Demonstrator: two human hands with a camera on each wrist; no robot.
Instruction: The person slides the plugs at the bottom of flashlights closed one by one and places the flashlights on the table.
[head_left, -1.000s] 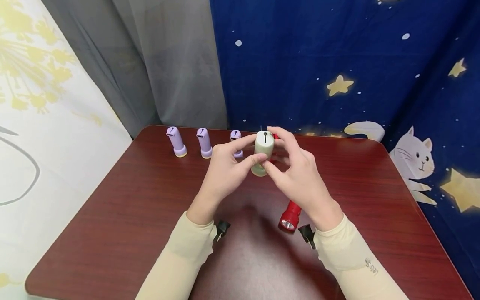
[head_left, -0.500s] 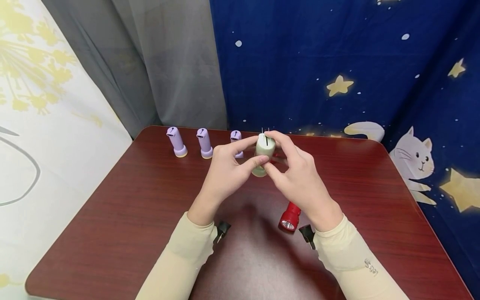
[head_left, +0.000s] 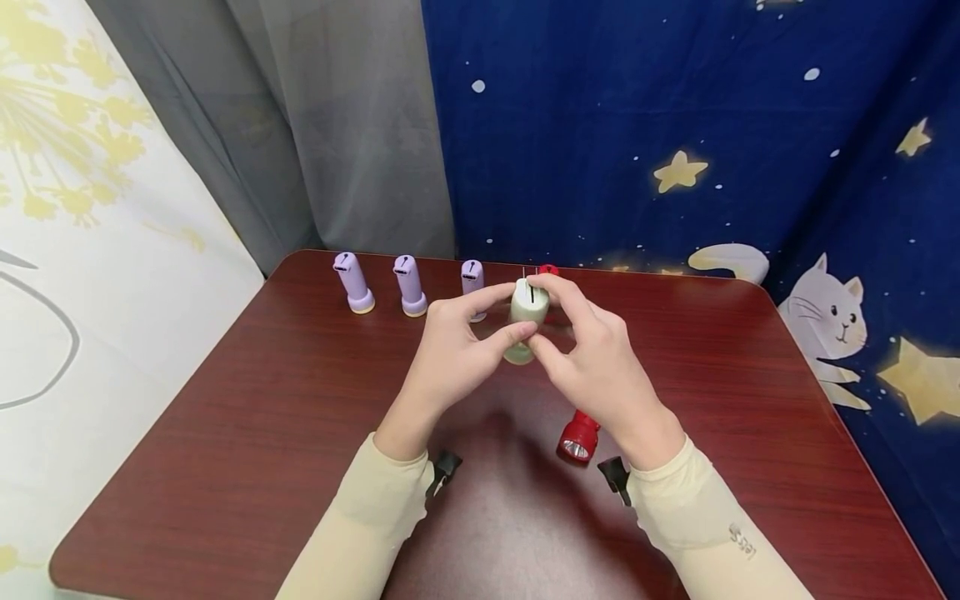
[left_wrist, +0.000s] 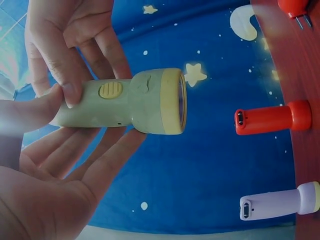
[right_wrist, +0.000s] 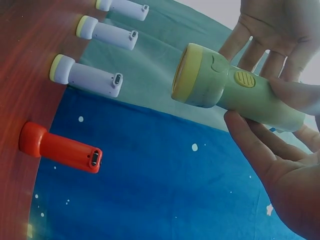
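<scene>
Both hands hold a pale green flashlight (head_left: 528, 307) above the middle of the table, its tail up and its lens end down. My left hand (head_left: 459, 343) grips its left side, thumb in front. From the right, my right hand (head_left: 603, 354) grips the body, and its forefinger rests on the tail beside a dark slot. Two thin metal plug pins stick up at that tail. The wrist views show the ridged yellow switch (left_wrist: 110, 90) and the yellow lens rim (right_wrist: 191, 75). Behind the hands stands a red flashlight (right_wrist: 70, 150), partly hidden in the head view.
Three purple flashlights (head_left: 410, 283) stand upright along the table's back edge, left of the red one. Another red flashlight (head_left: 580, 437) lies under my right wrist; its pins show in the left wrist view. Curtains hang behind the brown table (head_left: 247, 450).
One plug pin showed at the green flashlight's tail a second ago; two show now. Both hands have lowered the flashlight slightly, and the red one behind shows more.
</scene>
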